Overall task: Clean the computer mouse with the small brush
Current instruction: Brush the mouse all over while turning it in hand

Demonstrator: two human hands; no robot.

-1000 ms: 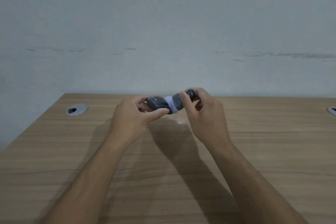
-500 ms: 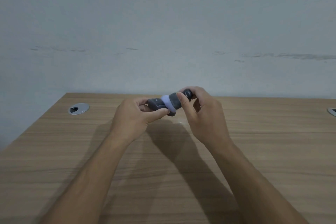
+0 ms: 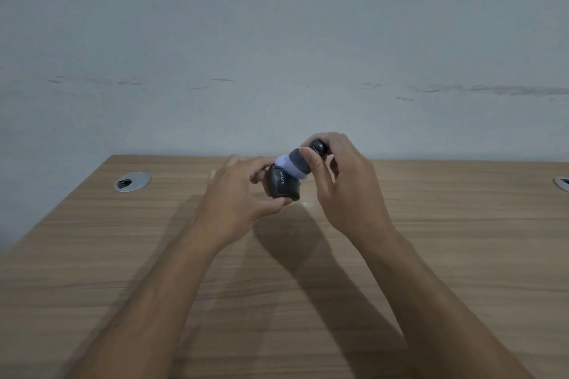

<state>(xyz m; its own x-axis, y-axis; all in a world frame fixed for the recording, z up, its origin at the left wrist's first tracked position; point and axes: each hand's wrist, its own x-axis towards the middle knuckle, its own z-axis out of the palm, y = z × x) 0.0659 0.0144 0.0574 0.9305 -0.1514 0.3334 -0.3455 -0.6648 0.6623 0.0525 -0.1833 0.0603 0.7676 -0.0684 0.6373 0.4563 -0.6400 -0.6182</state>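
My left hand holds a dark computer mouse in the air above the wooden desk, tilted so its back end with white lettering faces me. A small brush, with a dark grey body and pale lilac bristles, is gripped in my right hand. The bristles press on the top of the mouse. The brush's dark round end sticks out between my right fingers.
A round silver cable grommet sits in the desk at the far left, and part of another shows at the right edge. A pale wall rises right behind the desk's far edge.
My left hand has turned the mouse so its back end faces me and dropped it slightly. The brush has shifted up onto the top of the mouse.
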